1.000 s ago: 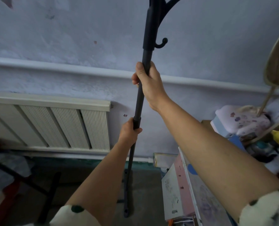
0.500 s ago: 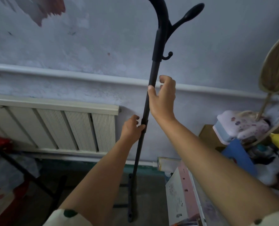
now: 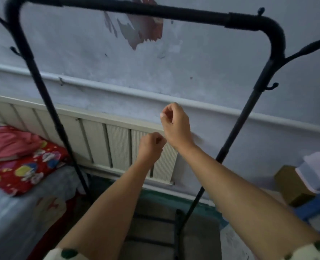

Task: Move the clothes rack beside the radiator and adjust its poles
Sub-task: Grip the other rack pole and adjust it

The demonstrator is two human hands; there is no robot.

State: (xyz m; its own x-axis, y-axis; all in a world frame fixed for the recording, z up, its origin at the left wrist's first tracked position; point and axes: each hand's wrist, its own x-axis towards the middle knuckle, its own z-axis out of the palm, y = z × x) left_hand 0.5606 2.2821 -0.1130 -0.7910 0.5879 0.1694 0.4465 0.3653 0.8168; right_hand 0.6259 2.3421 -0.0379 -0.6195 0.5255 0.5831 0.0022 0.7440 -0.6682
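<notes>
Within the clothes rack (image 3: 118, 10) frame, before the radiator (image 3: 97, 141) — left hand (image 3: 150, 147) and right hand (image 3: 177, 126) hover curled, seemingly empty.

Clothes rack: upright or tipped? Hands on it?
Upright: the clothes rack stands with both poles running down to the floor. Left hand and right hand touch neither pole.

Clothes rack (image 3: 118, 9): smooth matt black poles, metal-looking, either side of the fingers (image 3: 166, 113).
Radiator (image 3: 118, 145): cream, ribbed, matt, behind the fingers.
Wall (image 3: 192, 59): rough, peeling paint, above the fingers.
</notes>
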